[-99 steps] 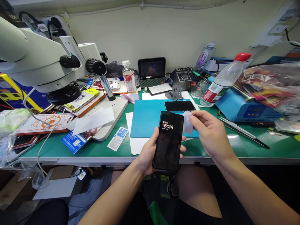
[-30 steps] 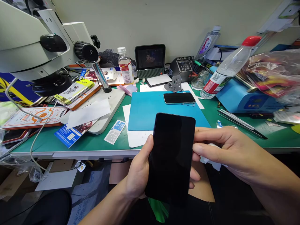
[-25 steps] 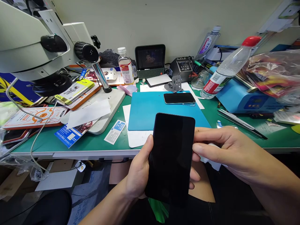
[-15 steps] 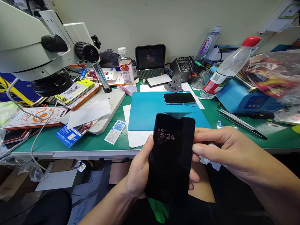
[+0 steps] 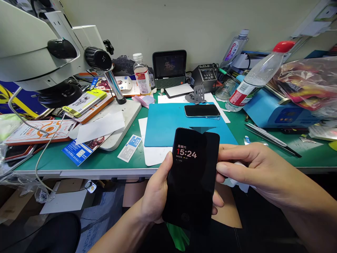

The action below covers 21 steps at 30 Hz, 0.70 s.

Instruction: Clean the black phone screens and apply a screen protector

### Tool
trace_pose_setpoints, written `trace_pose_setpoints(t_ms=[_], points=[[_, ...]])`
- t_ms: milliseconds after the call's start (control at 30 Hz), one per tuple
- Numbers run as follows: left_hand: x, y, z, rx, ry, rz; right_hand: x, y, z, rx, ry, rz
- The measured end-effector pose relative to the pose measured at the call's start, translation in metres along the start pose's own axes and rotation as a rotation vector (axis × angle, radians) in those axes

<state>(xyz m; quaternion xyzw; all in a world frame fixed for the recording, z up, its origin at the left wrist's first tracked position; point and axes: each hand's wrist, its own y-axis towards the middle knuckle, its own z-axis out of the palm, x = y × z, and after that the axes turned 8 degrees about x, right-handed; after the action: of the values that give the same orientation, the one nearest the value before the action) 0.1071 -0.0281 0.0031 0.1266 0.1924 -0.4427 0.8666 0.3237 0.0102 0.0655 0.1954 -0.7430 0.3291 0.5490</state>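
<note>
My left hand (image 5: pixel 155 191) is wrapped round a black smartphone (image 5: pixel 191 186), thumb on its left edge and fingertips showing at the right. The phone is tilted up toward me. Its dark screen shows 15:24 in large digits and a faint fingerprint ring near the bottom. At the phone's upper right edge, the thumb and forefinger of my right hand (image 5: pixel 252 168) pinch against its side. Below that palm a crumpled white tissue (image 5: pixel 240 181) shows; whether the curled fingers grip it is hidden. Another phone (image 5: pixel 202 110) lies on the blue mat (image 5: pixel 163 123) beyond.
A microscope (image 5: pixel 34 52) looms at the left over stacked boxes (image 5: pixel 84 102). Tweezers (image 5: pixel 273 140) lie at the right of the green bench (image 5: pixel 126 123). A red-capped bottle (image 5: pixel 259 77) leans by a blue machine (image 5: pixel 276 109). A small screen device (image 5: pixel 170 68) stands against the wall.
The phone's screen has brightened: the clock is clearer, and date, small status text and the fingerprint ring now show. Both hands keep their places on the phone.
</note>
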Motion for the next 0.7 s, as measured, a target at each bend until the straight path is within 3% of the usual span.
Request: trace_pose_setpoints(t_ms=[467,600,700], points=[[-0.005,0.001,-0.005,-0.045,0.006,0.006,-0.002,0.007,-0.003,0.008,0.055,0.049],[-0.026,0.008,-0.017,-0.141,0.104,-0.01,-0.009,0.017,-0.018,-0.256,0.181,0.072],[-0.057,0.021,-0.035,-0.29,0.33,-0.058,-0.021,0.025,-0.033,-0.481,0.095,0.082]])
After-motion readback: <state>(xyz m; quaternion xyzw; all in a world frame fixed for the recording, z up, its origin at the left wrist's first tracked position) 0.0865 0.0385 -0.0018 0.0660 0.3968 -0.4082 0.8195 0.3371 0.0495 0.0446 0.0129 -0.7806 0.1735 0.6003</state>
